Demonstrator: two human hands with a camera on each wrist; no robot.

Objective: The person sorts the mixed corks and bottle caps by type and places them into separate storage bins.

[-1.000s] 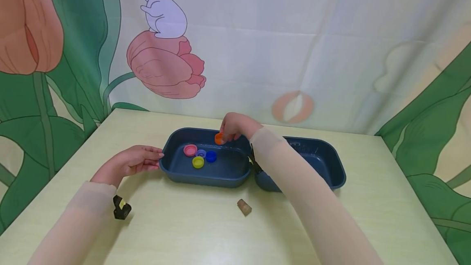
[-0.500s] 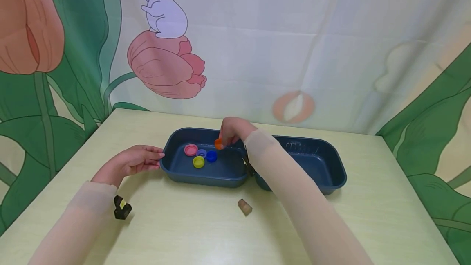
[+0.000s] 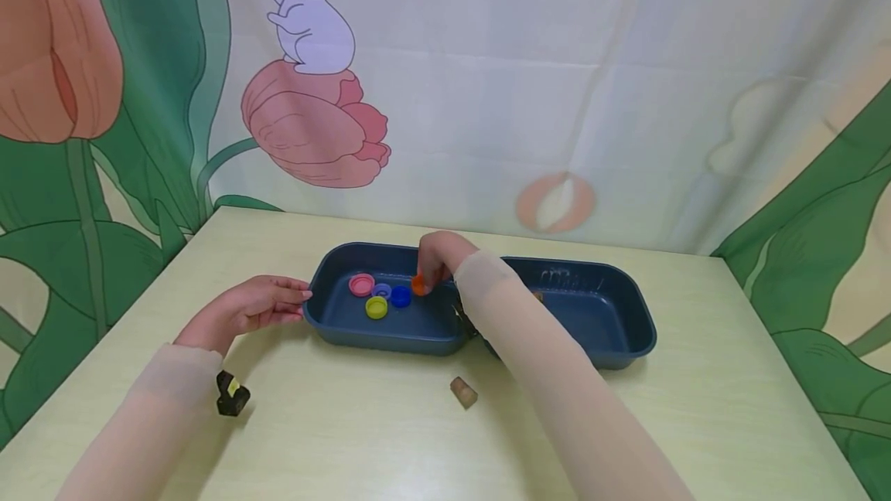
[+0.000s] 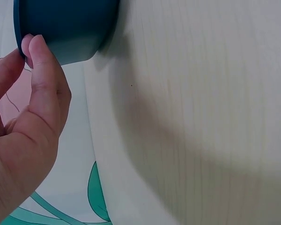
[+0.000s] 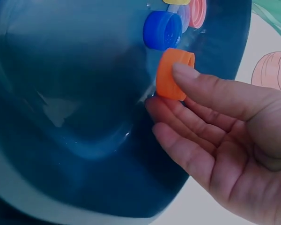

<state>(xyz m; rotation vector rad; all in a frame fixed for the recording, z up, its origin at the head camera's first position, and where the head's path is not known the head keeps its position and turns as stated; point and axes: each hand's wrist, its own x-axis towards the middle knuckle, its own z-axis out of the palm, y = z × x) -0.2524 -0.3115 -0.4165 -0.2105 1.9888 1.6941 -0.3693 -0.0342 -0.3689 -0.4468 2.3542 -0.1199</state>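
Note:
My right hand (image 3: pixel 440 260) pinches an orange bottle cap (image 5: pixel 171 75) inside the left dark blue tray (image 3: pixel 390 342), low over its bottom. The cap stands on edge right beside a blue cap (image 5: pixel 159 30). A yellow cap (image 3: pixel 377 308), a purple cap (image 3: pixel 381 291) and a pink cap (image 3: pixel 361 284) lie grouped to the left of the blue one. My left hand (image 3: pixel 267 304) grips this tray's left end, thumb and fingers at the rim (image 4: pixel 19 28) in the left wrist view.
A second dark blue tray (image 3: pixel 636 342) stands against the first on the right, partly covered by my right sleeve (image 3: pixel 550 369); a bit of something brown (image 3: pixel 538 296) shows in it. A tapered cork (image 3: pixel 463 393) lies on the table in front of the trays.
My right hand has lowered the orange cap toward the tray bottom, near the blue cap. My left hand has stayed at the tray's left rim.

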